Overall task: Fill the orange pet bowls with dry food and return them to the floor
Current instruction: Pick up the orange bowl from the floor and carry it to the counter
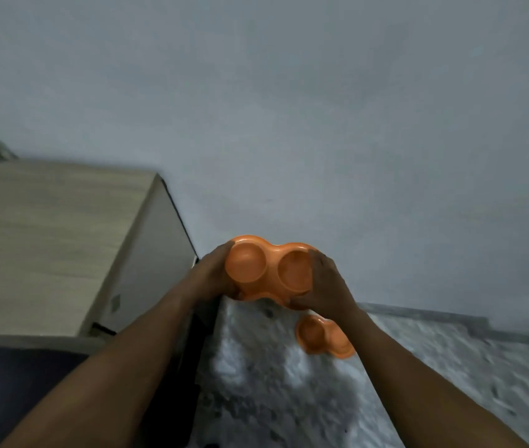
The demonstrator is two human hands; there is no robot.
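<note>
smooth orange plastic bowl (269, 273), wood-grain cabinet (46, 240)

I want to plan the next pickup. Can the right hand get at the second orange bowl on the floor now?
Probably not yet. The right hand and left hand both grip the raised orange bowl. The second bowl lies on the floor just below the right wrist, with nothing covering it.

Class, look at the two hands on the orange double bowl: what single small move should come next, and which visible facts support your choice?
Probably carry the held orange double bowl toward wherever the dry food is, keeping it level. The left hand and right hand grip its two ends above the floor. Both cups look empty, and no food shows in view. A second orange bowl lies on the floor, also seemingly unfilled.
</note>
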